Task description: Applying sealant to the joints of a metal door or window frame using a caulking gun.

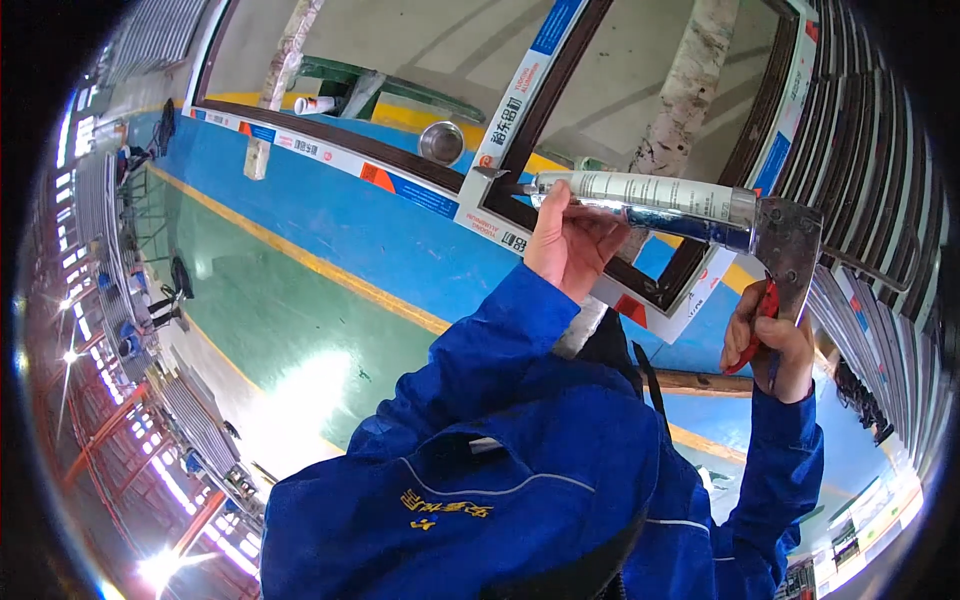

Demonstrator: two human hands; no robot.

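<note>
My right hand (775,345) is wrapped around the red handle of a caulking gun (790,245), beside its metal end plate. A white-labelled sealant cartridge (650,192) lies in the gun, pointing left. Under the front of the cartridge, my left hand (580,240) supports the gun, thumb against its side and fingers partly hidden behind it. The nozzle (490,173) is over the corner joint of a large aluminium frame (420,175), which has dark inner edges and white, blue and orange protective film. Whether the tip touches the frame, I cannot tell.
Paint-spotted beams (690,90) lie beneath the frame. A round metal tin (441,143) and a white tube-like container (315,105) are near its far side. Long metal profiles (870,150) are stacked at the right. Blue and green floor with yellow lines (300,270) stretches left.
</note>
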